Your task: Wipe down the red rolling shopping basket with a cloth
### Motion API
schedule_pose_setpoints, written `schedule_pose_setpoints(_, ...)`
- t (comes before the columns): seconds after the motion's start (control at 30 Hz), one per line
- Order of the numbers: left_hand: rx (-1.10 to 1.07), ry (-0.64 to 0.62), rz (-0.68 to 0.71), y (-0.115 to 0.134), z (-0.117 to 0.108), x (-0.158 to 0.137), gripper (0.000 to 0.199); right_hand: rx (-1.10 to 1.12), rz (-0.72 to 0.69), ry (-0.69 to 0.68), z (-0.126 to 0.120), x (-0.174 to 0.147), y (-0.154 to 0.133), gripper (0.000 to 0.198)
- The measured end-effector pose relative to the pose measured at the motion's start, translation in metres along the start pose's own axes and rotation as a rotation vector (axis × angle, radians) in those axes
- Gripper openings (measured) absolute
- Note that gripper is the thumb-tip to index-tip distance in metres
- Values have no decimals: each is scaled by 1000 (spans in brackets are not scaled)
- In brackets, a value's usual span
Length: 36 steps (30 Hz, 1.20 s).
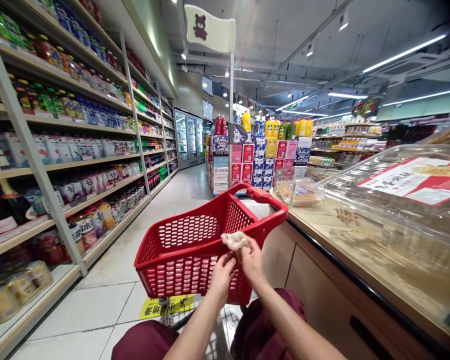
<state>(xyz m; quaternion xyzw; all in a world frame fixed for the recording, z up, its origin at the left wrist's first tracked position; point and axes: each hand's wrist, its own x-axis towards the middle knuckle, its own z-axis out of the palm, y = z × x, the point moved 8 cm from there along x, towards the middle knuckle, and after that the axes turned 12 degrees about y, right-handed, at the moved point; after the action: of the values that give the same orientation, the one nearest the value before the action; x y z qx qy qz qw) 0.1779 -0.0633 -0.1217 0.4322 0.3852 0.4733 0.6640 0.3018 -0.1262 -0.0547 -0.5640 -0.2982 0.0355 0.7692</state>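
My right hand (252, 261) pinches a small crumpled whitish thing (234, 241) between its fingers; it could be a tissue or a bit of food, I cannot tell which. Close beside it, my left hand (222, 274) is closed, thumb and fingertips together just below the whitish thing. Whether those fingers grip anything is hidden. Behind both hands stands a red shopping cart (172, 280) with a perforated basket, its handle (270, 196) toward the right. No goods show in the visible part of the basket.
Drink shelves (86, 162) line the left side. A wooden counter (303, 220) with clear plastic food boxes (397, 200) borders the right. Stacked cartons (260, 167) with bottles on top stand ahead, and a yellow floor sign (150, 308) lies under the cart.
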Motion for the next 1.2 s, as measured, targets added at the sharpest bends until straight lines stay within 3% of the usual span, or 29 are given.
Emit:
schedule_pose_setpoints(0.13, 425, 151, 300, 26, -36, 16, 31, -362, -653, 231, -60, 73, -60, 35)
schedule_pose_setpoints(0.2, 526, 212, 366, 33, -49, 21, 29, -487, -863, 140, -60, 78, -60, 31)
schedule_pose_setpoints(0.27, 557, 207, 370, 32, -53, 20, 28, -573, -960, 26, -53, 61, -40, 30)
schedule_pose_setpoints(0.37, 636, 121, 391, 21, -40, 10, 27, -628, -1020, -134, -43, 21, -10, 32)
schedule_pose_setpoints(0.43, 685, 56, 398, 12, -28, 4, 28, -617, -1038, -198, -42, 10, -6, 35)
schedule_pose_setpoints(0.6, 673, -29, 379, -2, -11, 1, 29, -563, -993, -19, -54, 40, -37, 35)
schedule_pose_setpoints(0.77, 376, -27, 153, -15, 5, 0, 30, -509, -1027, -284, -29, -8, -20, 37)
schedule_pose_setpoints(0.9, 47, -118, -26, -22, 40, -11, 37, -497, -945, -336, -24, -39, -16, 47)
schedule_pose_setpoints(0.97, -89, -130, -122, -24, 51, -16, 37, -542, -961, -432, -20, -48, -17, 53)
schedule_pose_setpoints(1.07, -62, -159, -227, -28, 57, -22, 32, -573, -1050, -572, -22, -57, -17, 60)
schedule_pose_setpoints(1.2, 42, -252, -343, -28, 56, -30, 23, -525, -1130, -629, -33, -41, -25, 44)
